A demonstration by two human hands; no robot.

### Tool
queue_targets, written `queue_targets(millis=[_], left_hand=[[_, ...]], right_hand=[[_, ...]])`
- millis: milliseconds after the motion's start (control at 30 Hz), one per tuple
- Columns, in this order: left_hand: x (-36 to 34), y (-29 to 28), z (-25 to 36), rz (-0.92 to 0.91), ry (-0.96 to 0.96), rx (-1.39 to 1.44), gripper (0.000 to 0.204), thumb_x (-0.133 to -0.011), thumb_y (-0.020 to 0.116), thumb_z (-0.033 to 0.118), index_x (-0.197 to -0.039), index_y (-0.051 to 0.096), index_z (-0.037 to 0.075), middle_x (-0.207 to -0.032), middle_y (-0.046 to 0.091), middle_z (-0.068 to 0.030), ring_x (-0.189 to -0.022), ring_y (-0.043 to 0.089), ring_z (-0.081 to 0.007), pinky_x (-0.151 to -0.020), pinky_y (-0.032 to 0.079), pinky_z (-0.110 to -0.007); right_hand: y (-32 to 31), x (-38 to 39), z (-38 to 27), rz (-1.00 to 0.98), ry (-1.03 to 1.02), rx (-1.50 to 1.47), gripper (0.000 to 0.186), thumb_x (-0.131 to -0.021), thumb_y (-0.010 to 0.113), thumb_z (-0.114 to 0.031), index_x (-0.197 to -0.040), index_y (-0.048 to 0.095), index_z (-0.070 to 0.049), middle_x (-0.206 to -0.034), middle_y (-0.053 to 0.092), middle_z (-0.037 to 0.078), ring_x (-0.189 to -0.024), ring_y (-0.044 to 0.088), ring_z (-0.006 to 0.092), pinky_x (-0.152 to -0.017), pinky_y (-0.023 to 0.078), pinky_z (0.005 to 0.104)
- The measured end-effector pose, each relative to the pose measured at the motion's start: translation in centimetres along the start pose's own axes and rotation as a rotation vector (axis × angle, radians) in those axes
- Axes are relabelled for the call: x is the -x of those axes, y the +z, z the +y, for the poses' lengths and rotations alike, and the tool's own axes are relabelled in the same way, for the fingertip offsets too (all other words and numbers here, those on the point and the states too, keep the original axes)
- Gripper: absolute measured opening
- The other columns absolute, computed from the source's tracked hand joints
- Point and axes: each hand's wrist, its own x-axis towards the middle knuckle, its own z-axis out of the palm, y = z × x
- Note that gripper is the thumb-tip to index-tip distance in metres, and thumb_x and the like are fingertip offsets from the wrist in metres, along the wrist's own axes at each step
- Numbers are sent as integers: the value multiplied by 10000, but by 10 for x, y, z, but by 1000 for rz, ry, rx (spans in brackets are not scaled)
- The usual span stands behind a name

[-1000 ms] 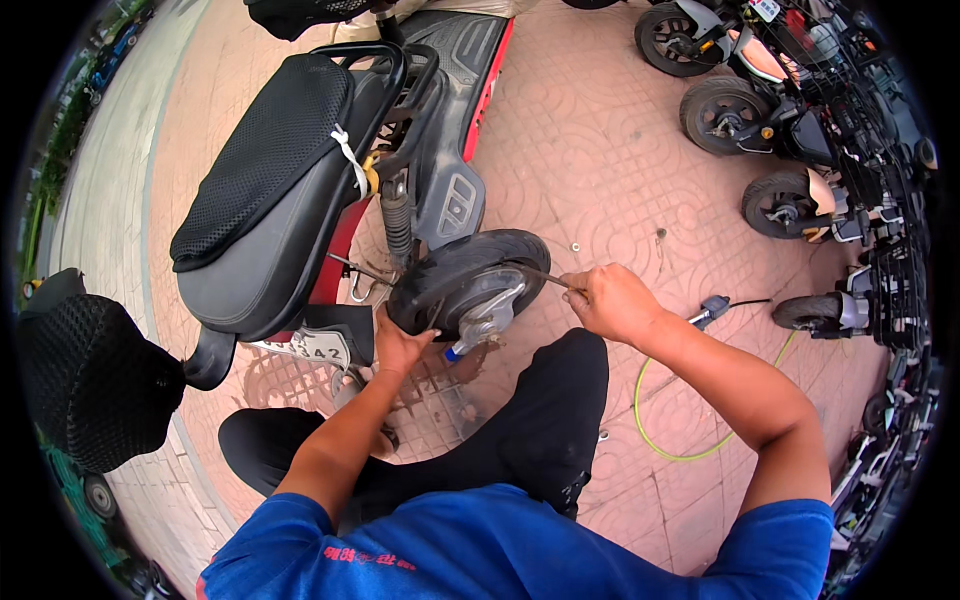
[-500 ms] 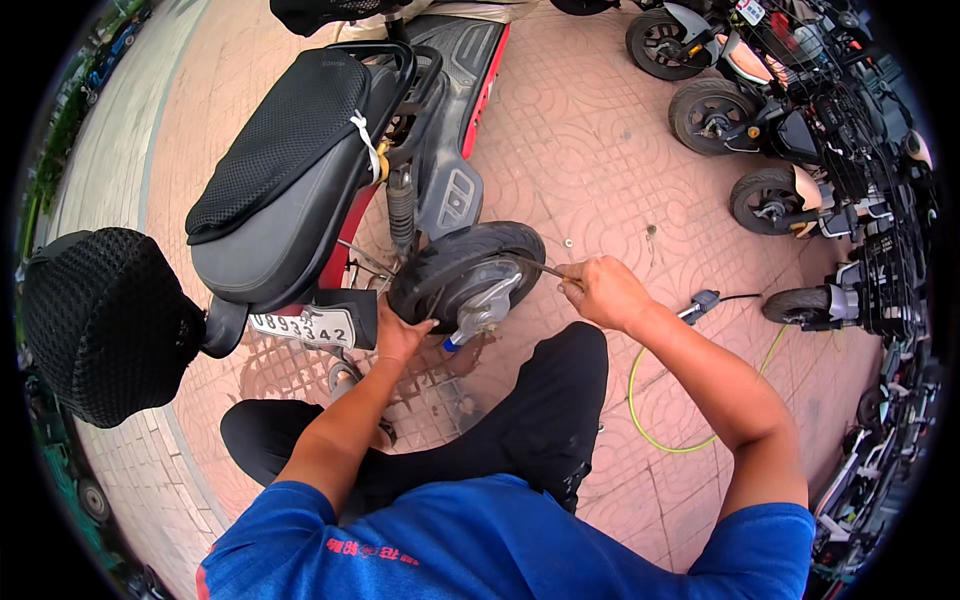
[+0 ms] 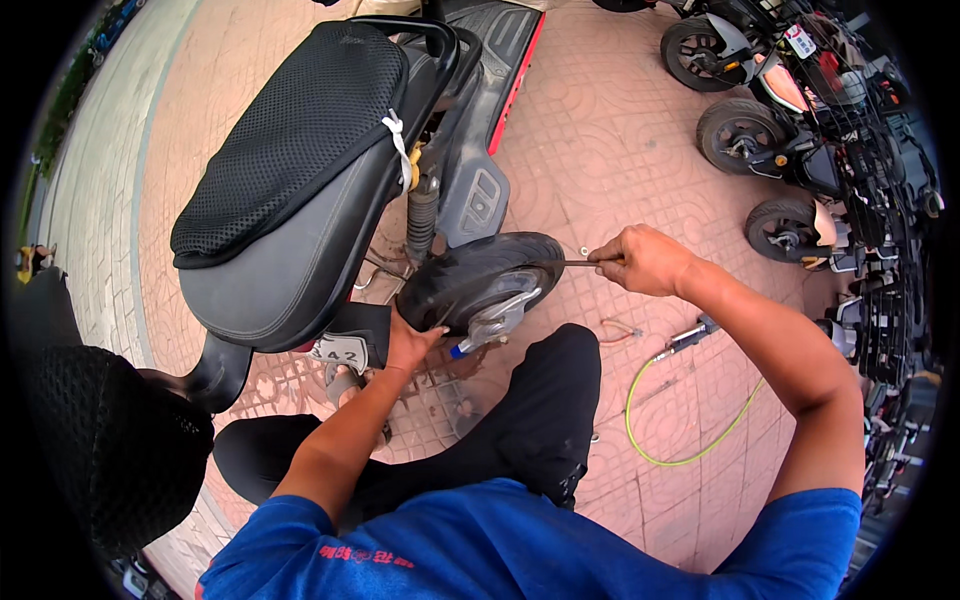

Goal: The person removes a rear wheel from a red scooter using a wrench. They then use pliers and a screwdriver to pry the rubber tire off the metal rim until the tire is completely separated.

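The rear wheel of a scooter [image 3: 290,150] stands in front of my knees, with a black tyre [image 3: 455,268] around a grey hub [image 3: 505,315]. My right hand [image 3: 648,262] is closed around a thin, dark tyre lever [image 3: 578,263]. The lever's far end meets the tyre's right side at the rim, where its tip is hidden. At the tyre's lower left, my left hand [image 3: 408,345] grips the tyre. Its thumb lies along the near sidewall, while the other fingers are mostly hidden. A blue-tipped part [image 3: 458,351] sticks out below the hub.
Pliers [image 3: 622,331] and an air-hose fitting [image 3: 685,338] with a yellow-green hose [image 3: 632,420] lie on the paving to the right. A small nut [image 3: 584,251] rests beyond the lever. Parked scooters [image 3: 745,135] line the right side. A black mesh-covered backrest [image 3: 130,440] juts out at left.
My right hand has moved right with the lever, which now lies nearly level. My left hand stays on the tyre. The view has shifted, and the pliers now show.
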Motion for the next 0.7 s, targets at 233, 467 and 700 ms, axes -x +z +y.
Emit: queue_targets(millis=[233,467,700], left_hand=[[-2,13,-25,67,103,-61,1212,-609,1067,322,-1538,397,-74,-1321,698,-327,-1248,697,-485,-1048,574,-492],[-13,10,-33,98,153,-148,1175,-633,1062,317,-1526,388,-40,-1292,719,-305,-1212,715,-486,-1039,580,-484],[-2,16,-38,137,125,-122,1164,-602,1072,300,-1490,437,-102,-1348,651,-346,-1286,651,-471,-1117,517,-489]], right_hand=[[49,-1,-12,151,62,-2,293,-971,651,-194,-1159,824,-51,-929,773,244,-908,756,439,-843,608,527],[122,27,-36,452,176,-157,325,-995,666,-242,-1171,792,1,-946,766,298,-947,751,486,-876,606,529],[210,43,-78,602,449,-726,367,-1043,654,-296,-1109,723,59,-1002,744,347,-999,731,527,-907,556,553]])
